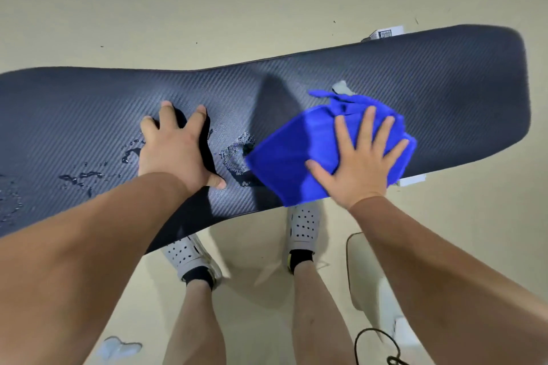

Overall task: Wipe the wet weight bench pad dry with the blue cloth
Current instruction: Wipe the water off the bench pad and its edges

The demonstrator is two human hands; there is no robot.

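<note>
Dark woven pad [385, 74] spans the view, puddles [86, 176] beaded on it left of the cloth [296, 157]. Blue cloth lies mid-pad under the flat, spread right hand [360, 163]; left hand [178, 151] presses bare pad, gripping nothing. Wiping looks underway; next, I judge, sweep the cloth leftward through the droplets.

The weight bench pad [385, 74] runs off the left edge of the frame, so its end there is unseen, and its frame underneath is hidden. The blue cloth [296, 157] covers the pad surface beneath it, and the right hand [360, 163] hides the cloth's middle. The left hand [178, 154] masks part of the wet patch. A printed label [385, 33] at upper right is too small to read
</note>
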